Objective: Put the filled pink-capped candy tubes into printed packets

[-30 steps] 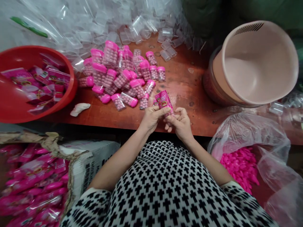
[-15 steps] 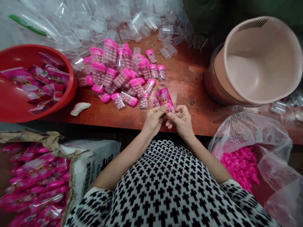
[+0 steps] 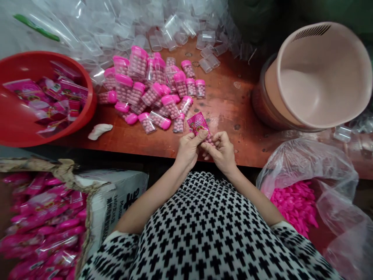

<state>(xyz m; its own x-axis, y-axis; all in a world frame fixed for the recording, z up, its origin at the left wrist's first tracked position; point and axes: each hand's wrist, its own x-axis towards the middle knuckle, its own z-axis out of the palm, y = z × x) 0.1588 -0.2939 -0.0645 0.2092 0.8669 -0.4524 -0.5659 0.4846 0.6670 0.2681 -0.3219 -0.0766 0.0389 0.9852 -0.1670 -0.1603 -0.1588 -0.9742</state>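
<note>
Close to the table's front edge, both hands are closed on a pink printed packet [image 3: 197, 122]. My left hand [image 3: 187, 151] pinches it between thumb and fingers. Pink candy balls [image 3: 210, 141] show at its lower end, between the hands; whether they sit inside the packet I cannot tell. My right hand [image 3: 222, 152] grips that lower end, its thumb along the near side. Just beyond and to the left lies a heap of small clear candy bottles [image 3: 154, 93] with pink caps, filled with pink balls.
Left stands a red bowl [image 3: 92, 99] of pink packets, with a crumpled white scrap [image 3: 100, 131] beside it. An open carton [image 3: 116, 194] below holds filled packets. Clear empty bottles [image 3: 171, 29] pile up behind. Right are a pale pink bucket [image 3: 309, 89] and a bag of pink caps [image 3: 294, 204].
The packet has tilted slightly left and lower in my hands, and the pink balls at its lower end show more. The whole view has shifted slightly.
</note>
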